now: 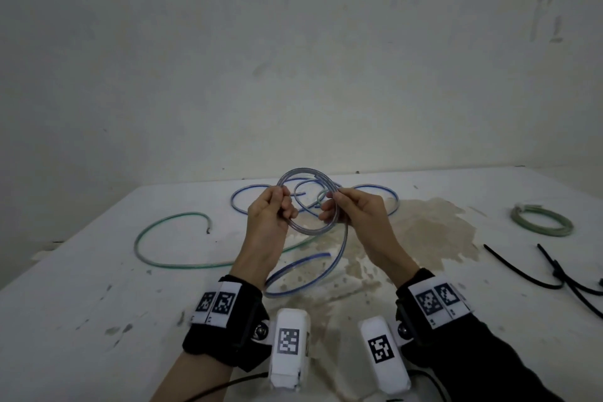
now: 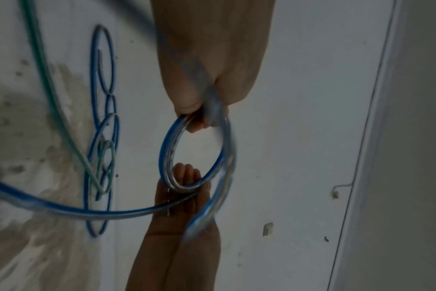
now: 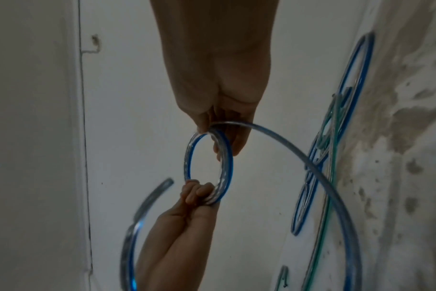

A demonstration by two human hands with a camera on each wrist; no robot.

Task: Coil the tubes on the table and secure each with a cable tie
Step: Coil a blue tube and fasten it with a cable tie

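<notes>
A clear tube with a blue stripe (image 1: 305,173) is wound into a small coil held above the white table (image 1: 98,303). My left hand (image 1: 284,206) grips the coil's left side with curled fingers. My right hand (image 1: 332,206) pinches its right side. The tube's loose tail (image 1: 303,281) hangs down and curves across the table. The left wrist view shows the coil (image 2: 166,149) between my left hand (image 2: 199,122) and my right hand (image 2: 184,177). In the right wrist view my right hand (image 3: 227,141) and left hand (image 3: 197,193) hold the coil (image 3: 228,167).
A loose green-striped tube (image 1: 156,258) lies at the left. Another blue-striped tube (image 1: 239,202) sprawls in loops behind my hands. A coiled green tube (image 1: 541,222) sits at the far right, with black cable ties (image 1: 522,274) in front of it. A brown stain (image 1: 424,232) marks the table.
</notes>
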